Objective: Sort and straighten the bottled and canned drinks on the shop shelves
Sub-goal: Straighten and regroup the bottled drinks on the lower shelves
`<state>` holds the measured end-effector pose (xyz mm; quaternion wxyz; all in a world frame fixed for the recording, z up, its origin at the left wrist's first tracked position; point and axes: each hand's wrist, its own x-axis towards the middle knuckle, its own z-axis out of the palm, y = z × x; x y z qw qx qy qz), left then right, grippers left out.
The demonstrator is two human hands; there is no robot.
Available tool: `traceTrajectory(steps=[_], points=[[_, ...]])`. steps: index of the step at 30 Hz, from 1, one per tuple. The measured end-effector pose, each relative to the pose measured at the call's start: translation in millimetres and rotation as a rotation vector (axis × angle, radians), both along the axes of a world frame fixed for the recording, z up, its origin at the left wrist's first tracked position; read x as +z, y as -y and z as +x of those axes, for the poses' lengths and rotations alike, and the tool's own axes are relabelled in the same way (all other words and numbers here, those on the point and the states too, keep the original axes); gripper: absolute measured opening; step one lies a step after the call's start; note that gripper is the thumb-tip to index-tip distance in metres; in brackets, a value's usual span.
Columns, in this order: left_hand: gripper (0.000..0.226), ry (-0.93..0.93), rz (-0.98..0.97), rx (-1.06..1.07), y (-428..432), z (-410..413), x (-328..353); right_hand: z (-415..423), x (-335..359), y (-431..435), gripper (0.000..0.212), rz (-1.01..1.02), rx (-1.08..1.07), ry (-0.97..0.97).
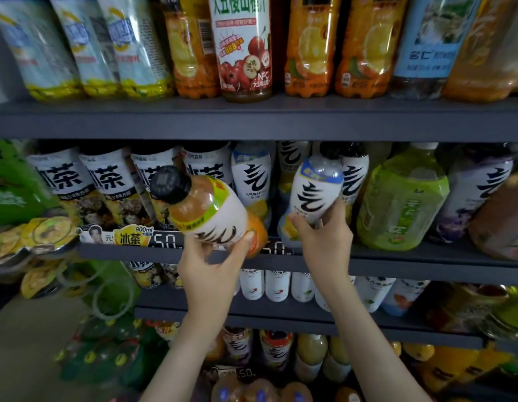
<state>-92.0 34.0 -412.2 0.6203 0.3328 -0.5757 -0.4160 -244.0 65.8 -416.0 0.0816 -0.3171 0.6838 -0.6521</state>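
Head view, my left hand (211,266), fingers curled round a black-capped orange bottle (214,210) tilted before the middle shelf (411,261), my right hand (324,242), fingers gripping a white bottle (314,195) leaning at that shelf's front edge

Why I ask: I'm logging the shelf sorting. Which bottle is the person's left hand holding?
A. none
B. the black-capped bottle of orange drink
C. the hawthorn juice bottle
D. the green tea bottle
B: the left hand grips the tilted black-capped bottle of orange drink near its base, while the right hand holds a white-labelled bottle.
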Motion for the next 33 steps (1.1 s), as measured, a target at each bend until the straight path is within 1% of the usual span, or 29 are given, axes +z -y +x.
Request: traceTrajectory(steps=[3, 5, 7, 10, 16, 18, 21, 23, 24, 26, 27, 29, 31, 33], points=[[0.052, -0.032, 0.046, -0.041, 4.4, 5.5, 5.4, -4.3, 1.8, 12.4, 0.069, 0.093, -0.048, -0.086], [0.049, -0.024, 0.070, -0.060, 8.9, 5.9, 8.1, -4.2, 1.0, 18.2, 0.068, 0.139, -0.072, -0.154], [0.045, 0.000, 0.080, -0.069, 11.8, 5.5, 9.3, -2.6, 2.7, 23.3, 0.070, 0.193, -0.052, -0.189], [0.043, 0.036, 0.083, -0.090, 13.7, 4.5, 7.8, -2.7, 7.2, 33.7, 0.068, 0.203, 0.009, -0.185], [0.044, 0.087, 0.080, -0.115, 8.9, 6.2, 1.8, -0.4, -2.1, 41.0, 0.067, 0.162, 0.035, -0.134], [0.045, 0.119, 0.081, -0.132, 8.3, 8.2, 0.5, 0.5, -4.6, 39.6, 0.066, 0.176, 0.047, -0.127], [0.047, 0.192, 0.081, -0.146, 7.9, 10.5, 0.3, 5.2, 0.5, 23.8, 0.063, 0.213, 0.092, -0.133], [0.047, 0.252, 0.076, -0.160, 6.6, 9.8, 1.4, 12.8, 8.3, 1.0, 0.058, 0.148, 0.130, -0.085], [0.047, 0.284, 0.066, -0.171, 5.3, 8.6, 2.9, 16.9, 12.7, -12.3, 0.056, 0.083, 0.164, -0.024], [0.043, 0.343, 0.053, -0.212, 0.7, 4.3, 6.7, 21.7, 20.6, -36.6, 0.057, -0.024, 0.297, 0.084], [0.041, 0.371, 0.055, -0.248, -2.8, 1.4, 9.1, 22.1, 23.6, -45.9, 0.056, -0.020, 0.388, 0.099], [0.040, 0.435, 0.043, -0.336, -11.8, -6.5, 13.8, 20.4, 27.6, -58.5, 0.051, 0.075, 0.517, 0.074], [0.041, 0.541, -0.006, -0.403, -21.6, -17.5, 16.2, 14.8, 28.0, -68.8, 0.050, 0.133, 0.482, 0.033], [0.046, 0.616, -0.038, -0.487, -31.7, -31.2, 20.3, 6.1, 28.0, -81.6, 0.050, 0.119, 0.362, 0.012]])
